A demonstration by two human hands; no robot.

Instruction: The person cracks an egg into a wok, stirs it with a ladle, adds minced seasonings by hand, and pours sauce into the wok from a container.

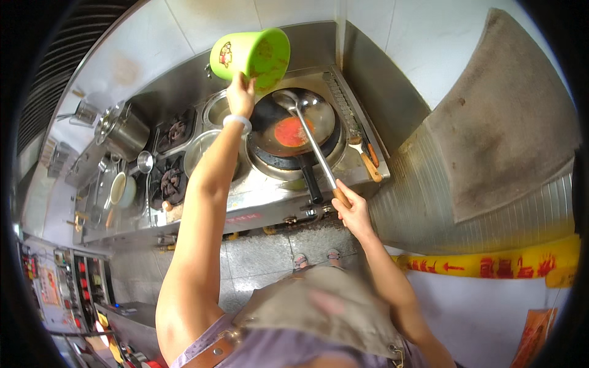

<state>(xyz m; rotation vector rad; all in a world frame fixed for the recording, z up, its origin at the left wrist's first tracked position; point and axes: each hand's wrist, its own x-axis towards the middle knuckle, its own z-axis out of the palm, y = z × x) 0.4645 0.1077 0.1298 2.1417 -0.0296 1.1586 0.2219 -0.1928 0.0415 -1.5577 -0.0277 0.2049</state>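
Note:
My left hand (242,94) grips the rim of a lime-green plastic tub (232,53), tipped on its side above the back of the stove. Reddish smears coat the tub's inside. In my right hand (353,209) is the wooden handle of a long metal ladle (317,147). The ladle's bowl rests at the far inner side of a black-handled wok (322,110) on the right burner. Red sauce (292,132) with small pale bits pools in the bottom of the wok, beside the ladle's shaft.
A wooden-handled brush (368,163) lies on the stove's right edge. Left of the wok are metal basins (202,147), two open gas burners (170,179), a lidded stockpot (124,133) and a white pot (123,189). A brown cloth (511,124) hangs at the right wall.

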